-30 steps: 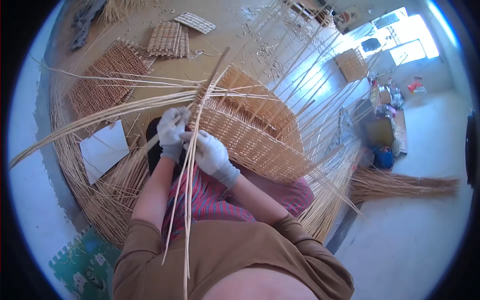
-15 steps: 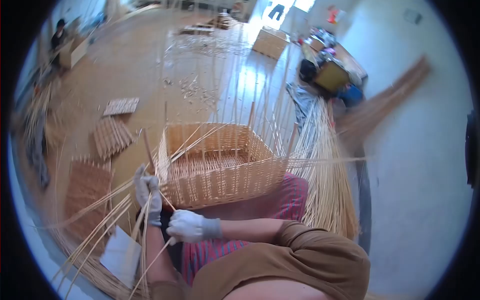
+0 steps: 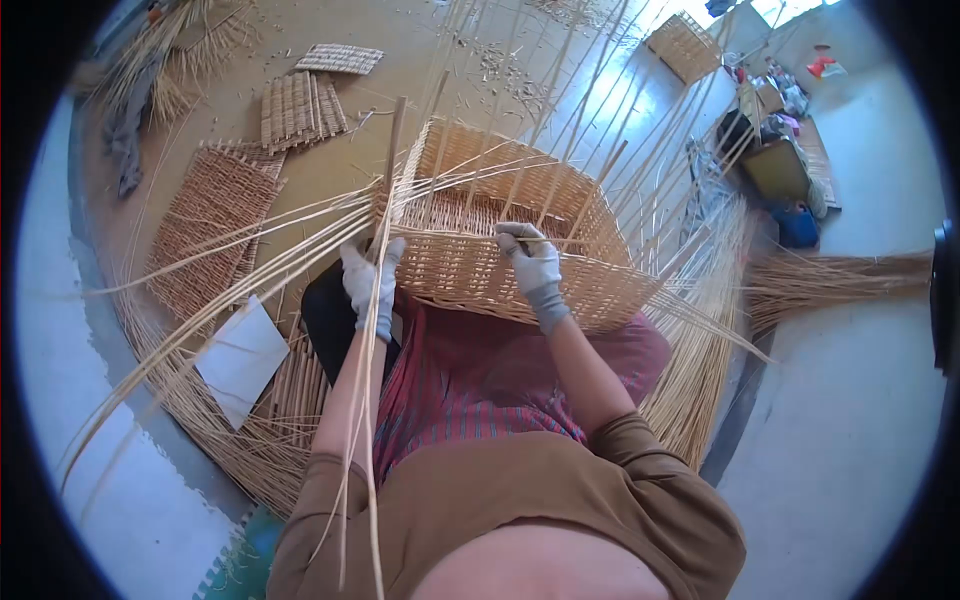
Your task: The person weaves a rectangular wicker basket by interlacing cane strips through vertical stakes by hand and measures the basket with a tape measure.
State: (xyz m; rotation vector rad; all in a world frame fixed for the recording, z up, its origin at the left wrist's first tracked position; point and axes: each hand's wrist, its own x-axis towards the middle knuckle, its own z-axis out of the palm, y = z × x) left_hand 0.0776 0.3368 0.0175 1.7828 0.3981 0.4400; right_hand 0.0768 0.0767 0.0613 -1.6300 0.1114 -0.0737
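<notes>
A wicker basket [image 3: 480, 268] with tall upright stakes rests tilted across my lap. Its woven base shows inside, and long loose strands [image 3: 270, 235] fan out from its left corner. At that corner my left hand [image 3: 370, 285], in a whitish glove with a grey cuff, is closed around the basket's edge; strands hang down over it and partly hide the fingers. My right hand [image 3: 535, 268], gloved the same way, is on the front rim, its fingers pinching a thin wicker strand [image 3: 562, 240] that lies along the rim.
Woven panels [image 3: 215, 220] lie on the floor at left, near a white sheet [image 3: 242, 362]. Long pale rods [image 3: 700, 390] are heaped at right, with a brown bundle [image 3: 840, 285] beside them. Farther back stand another basket [image 3: 684, 47] and a pile of belongings [image 3: 775, 165].
My view has shifted, putting the basket higher and further right. My right hand has moved from below the left corner up to the front rim; my left hand stays by the left corner.
</notes>
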